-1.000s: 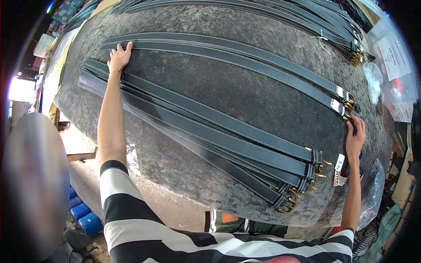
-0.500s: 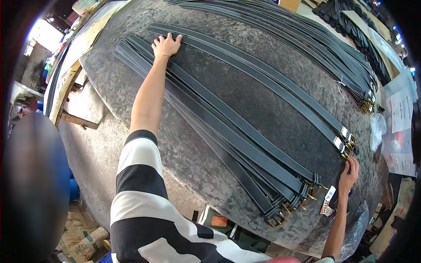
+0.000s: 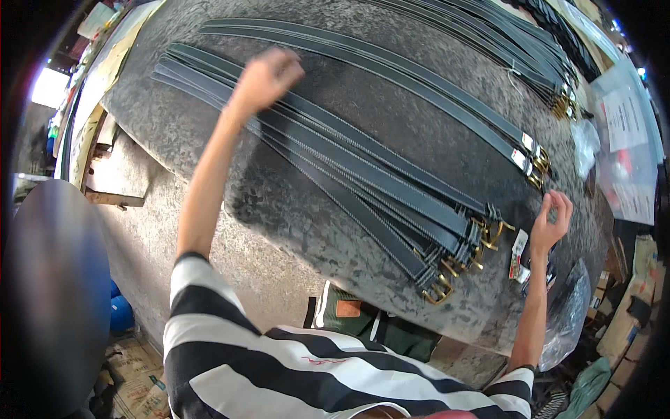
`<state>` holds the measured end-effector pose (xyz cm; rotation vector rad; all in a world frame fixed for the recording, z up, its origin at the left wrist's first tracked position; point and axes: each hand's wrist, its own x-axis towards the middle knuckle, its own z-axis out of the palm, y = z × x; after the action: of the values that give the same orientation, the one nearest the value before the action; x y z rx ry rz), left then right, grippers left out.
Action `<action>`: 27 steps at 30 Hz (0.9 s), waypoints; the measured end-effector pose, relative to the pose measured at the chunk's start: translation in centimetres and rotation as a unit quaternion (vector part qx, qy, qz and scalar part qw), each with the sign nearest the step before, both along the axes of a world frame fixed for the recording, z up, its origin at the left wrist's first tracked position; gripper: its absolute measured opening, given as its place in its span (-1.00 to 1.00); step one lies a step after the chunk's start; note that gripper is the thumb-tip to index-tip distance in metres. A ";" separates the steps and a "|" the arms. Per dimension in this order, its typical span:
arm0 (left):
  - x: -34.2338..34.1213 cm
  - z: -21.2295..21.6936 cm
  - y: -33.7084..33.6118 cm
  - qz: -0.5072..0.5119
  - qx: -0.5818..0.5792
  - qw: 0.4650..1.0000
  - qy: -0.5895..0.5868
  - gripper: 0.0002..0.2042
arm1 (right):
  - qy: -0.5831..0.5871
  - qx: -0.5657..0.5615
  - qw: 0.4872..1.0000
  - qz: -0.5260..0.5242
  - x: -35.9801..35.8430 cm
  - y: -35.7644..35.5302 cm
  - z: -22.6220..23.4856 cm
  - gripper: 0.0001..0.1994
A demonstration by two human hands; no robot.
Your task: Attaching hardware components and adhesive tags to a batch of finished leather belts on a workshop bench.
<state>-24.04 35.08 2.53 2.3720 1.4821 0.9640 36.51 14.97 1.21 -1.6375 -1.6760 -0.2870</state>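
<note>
Several dark belts with pale edge stitching lie in a fanned pile [image 3: 349, 164] across the dark table. Their brass buckles [image 3: 450, 265] gather at the near right end. Beyond this pile, a pair of similar belts [image 3: 391, 66] lies side by side, with white tags and brass buckles at the right end. My left hand [image 3: 269, 78] hovers over the far left part of the table, between the pile and the pair. Its fingers are loosely bent, slightly blurred, and nothing shows in them. Just below the pair's buckles, my right hand [image 3: 553, 218] has loosely bent fingers and holds nothing visible.
A bundle of dark belts [image 3: 481, 42], tied near its buckles, lies at the far right. White tags [image 3: 518, 253] and clear plastic [image 3: 567, 314] are by my right forearm. A translucent plastic bag [image 3: 624, 140] stands at the right. The table's near edge curves past my body.
My left hand has lifted off the far end of the paired belts and come slightly nearer. My right hand has left their buckles. The whole view has shifted.
</note>
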 end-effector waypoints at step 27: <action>8.1 1.4 -19.5 -0.186 0.118 0.953 0.208 -0.61 | 0.346 -0.339 0.874 0.027 -4.2 -23.5 2.7 -0.75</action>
<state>-15.96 15.59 3.94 3.0257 0.9977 0.6019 32.36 -8.48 3.95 -1.8457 -1.2929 0.9257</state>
